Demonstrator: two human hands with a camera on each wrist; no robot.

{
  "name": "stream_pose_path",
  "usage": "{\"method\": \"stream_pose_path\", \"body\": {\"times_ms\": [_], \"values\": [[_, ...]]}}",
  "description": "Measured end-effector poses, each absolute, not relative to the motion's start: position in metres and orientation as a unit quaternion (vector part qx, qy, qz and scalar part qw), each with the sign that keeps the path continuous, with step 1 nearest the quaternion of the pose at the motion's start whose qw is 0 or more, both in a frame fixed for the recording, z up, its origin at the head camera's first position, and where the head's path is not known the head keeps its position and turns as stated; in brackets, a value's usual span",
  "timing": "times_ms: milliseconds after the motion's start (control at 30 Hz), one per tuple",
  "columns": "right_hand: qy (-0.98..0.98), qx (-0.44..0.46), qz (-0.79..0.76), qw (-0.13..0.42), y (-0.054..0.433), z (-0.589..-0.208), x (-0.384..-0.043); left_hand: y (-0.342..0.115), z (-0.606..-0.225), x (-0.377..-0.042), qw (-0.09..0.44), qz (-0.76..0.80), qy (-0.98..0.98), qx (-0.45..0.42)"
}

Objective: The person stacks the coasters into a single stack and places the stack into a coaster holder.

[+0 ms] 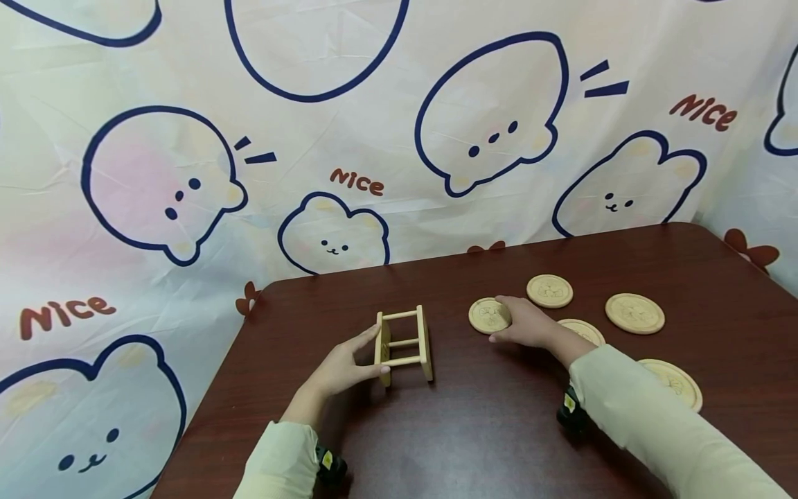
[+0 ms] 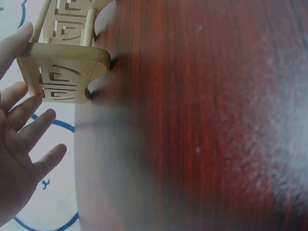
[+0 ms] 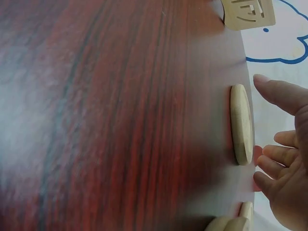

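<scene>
A small wooden rack (image 1: pixel 405 361), two cut-out side panels joined by thin rods, stands on the table left of centre. My left hand (image 1: pixel 341 366) holds its left panel across the width, thumb at the near edge and fingertips at the far edge. The other fingers of that hand (image 2: pixel 24 139) are spread beside the panel. My right hand (image 1: pixel 530 323) hovers over a round wooden coaster (image 1: pixel 487 316) with an engraved picture, thumb and fingers apart. In the right wrist view this coaster (image 3: pixel 241 126) lies flat, with a gap between it and the fingertips.
More coasters lie to the right: one at the back (image 1: pixel 549 291), one farther right (image 1: pixel 634 313), one partly behind my right wrist (image 1: pixel 582 330) and one partly behind the sleeve (image 1: pixel 676 382). A printed cloth (image 1: pixel 436 229) hangs behind the dark table (image 1: pixel 474 430).
</scene>
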State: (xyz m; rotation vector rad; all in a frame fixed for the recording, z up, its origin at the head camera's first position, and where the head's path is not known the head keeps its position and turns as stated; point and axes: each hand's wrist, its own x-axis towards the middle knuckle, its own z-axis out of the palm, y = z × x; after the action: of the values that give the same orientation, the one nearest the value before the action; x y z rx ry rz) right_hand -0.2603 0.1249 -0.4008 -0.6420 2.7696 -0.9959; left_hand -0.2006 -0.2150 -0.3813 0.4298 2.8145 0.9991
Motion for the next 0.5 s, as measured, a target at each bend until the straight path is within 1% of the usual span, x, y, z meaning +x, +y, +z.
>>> {"method": "stream_pose_path", "body": {"times_ms": [333,500], "values": [[0.926,-0.202,-0.311,0.066,0.121,-0.406,-0.272,-0.215,-0.382,-0.2,0.065,0.331,0.931,0.137],[0.929,-0.188,-0.309,0.077,0.119,-0.409,-0.277,-0.215,-0.381,-0.2,0.066,0.331,0.932,0.135]]}}
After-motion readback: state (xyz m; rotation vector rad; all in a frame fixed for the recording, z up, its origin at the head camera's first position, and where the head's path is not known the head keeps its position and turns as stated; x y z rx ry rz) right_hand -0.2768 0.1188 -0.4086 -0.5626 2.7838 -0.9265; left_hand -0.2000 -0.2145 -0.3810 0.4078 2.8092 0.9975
